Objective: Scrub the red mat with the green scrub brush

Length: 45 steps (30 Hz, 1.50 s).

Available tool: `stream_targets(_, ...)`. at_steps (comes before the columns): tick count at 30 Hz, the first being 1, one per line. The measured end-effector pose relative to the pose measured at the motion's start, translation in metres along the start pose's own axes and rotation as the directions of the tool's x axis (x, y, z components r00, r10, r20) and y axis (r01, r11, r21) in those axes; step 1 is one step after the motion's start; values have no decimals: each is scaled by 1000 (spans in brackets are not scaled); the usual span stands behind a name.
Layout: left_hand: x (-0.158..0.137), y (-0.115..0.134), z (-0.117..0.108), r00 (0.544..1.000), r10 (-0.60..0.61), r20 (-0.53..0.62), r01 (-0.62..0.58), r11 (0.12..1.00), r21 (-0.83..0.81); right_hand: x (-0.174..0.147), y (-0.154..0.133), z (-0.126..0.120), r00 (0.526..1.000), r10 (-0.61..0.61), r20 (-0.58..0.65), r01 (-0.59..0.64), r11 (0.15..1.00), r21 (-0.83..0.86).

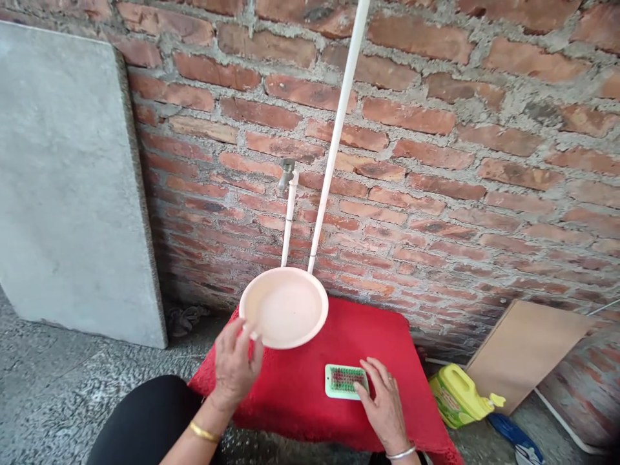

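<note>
I see the brush (343,380) lying bristles up on the red-covered table (285,397), the right hand (386,410) at its right edge, grip spread. Behind and leftward sits the basin (290,310); the left hand (235,368), grip loosely spread, meets its rim in view, contact unclear to me.

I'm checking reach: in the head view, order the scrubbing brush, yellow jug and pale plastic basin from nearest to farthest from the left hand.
1. Pale plastic basin, at the left hand.
2. Scrubbing brush, rightward on the red cloth.
3. Yellow jug, farthest right.
</note>
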<state>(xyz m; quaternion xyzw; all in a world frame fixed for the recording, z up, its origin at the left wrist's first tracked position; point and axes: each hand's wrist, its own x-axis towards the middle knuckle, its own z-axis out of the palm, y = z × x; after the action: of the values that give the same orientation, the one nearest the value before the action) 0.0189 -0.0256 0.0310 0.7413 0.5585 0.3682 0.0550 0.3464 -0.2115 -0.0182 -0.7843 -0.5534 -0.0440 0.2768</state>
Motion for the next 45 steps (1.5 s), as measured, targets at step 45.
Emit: stream_targets(45, 5, 228, 189, 869, 61, 490, -180, 963, 200, -14, 83, 10, 929, 327, -171, -369, 819, -440)
